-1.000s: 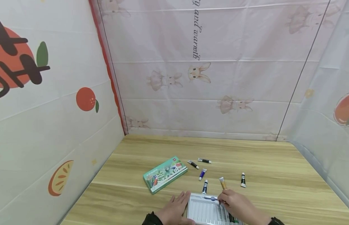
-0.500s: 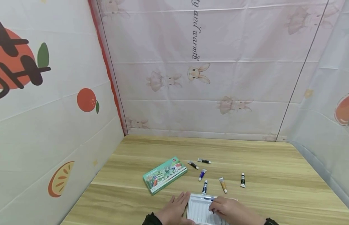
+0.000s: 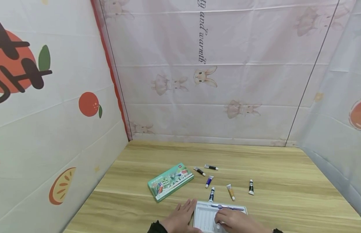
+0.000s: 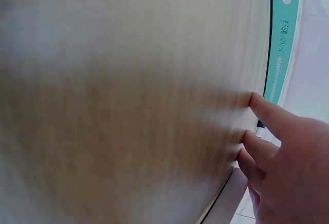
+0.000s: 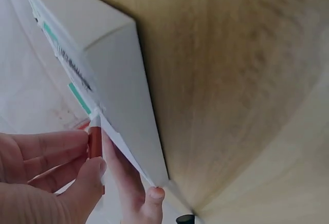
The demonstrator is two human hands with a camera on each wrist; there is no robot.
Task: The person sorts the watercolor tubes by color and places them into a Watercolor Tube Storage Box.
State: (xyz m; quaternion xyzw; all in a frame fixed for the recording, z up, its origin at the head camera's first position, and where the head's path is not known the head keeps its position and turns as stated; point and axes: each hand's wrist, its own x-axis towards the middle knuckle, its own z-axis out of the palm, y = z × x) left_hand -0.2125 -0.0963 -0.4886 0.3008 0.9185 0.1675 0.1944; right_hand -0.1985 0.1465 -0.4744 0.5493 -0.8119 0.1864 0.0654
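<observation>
My left hand (image 3: 180,217) lies with its fingers stretched out along the left edge of a shallow white tray (image 3: 199,204). In the left wrist view its fingertips (image 4: 252,99) rest at the tabletop beside the teal box side. My right hand (image 3: 234,220) is over the tray and pinches a red-brown paint tube (image 5: 95,142) between thumb and fingers. The tube's pale end (image 3: 218,225) shows below the fingers in the head view. A thin paintbrush (image 3: 227,207) lies along the tray's far side. The right hand hides the tray's right part.
A green paint box (image 3: 170,182) lies at the left. Beyond the tray are scattered tubes: a yellow tube (image 3: 230,192), a blue tube (image 3: 209,182), a dark blue tube (image 3: 212,194) and several black ones, one black tube (image 3: 251,187) farthest right. Printed curtains stand around the table.
My right hand has moved left across the tray and nearer to me with the tube, uncovering the brush and the yellow tube. My left hand has stayed at the tray's edge.
</observation>
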